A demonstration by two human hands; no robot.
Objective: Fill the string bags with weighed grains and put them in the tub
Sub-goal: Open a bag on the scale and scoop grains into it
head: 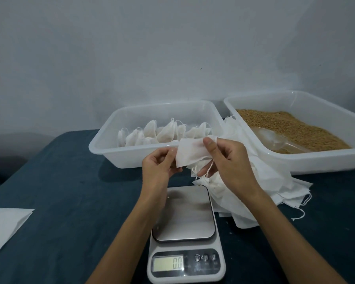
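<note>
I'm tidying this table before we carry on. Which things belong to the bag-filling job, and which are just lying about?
Belongs to the job:
- empty bag held by both hands
- pile of empty bags
- scale
- grain tub with scoop
- tub of filled bags

Lying about:
- white sheet at the table's left edge

Two bare forearms come in from the bottom of the frame, one at lower centre and one at lower right, each ending in a bare hand: the left hand (161, 163) and the right hand (226, 158) at mid-frame. No sleeve, glove, watch, ring or bracelet shows on either. The fingernails that show are short and unpainted.
</note>
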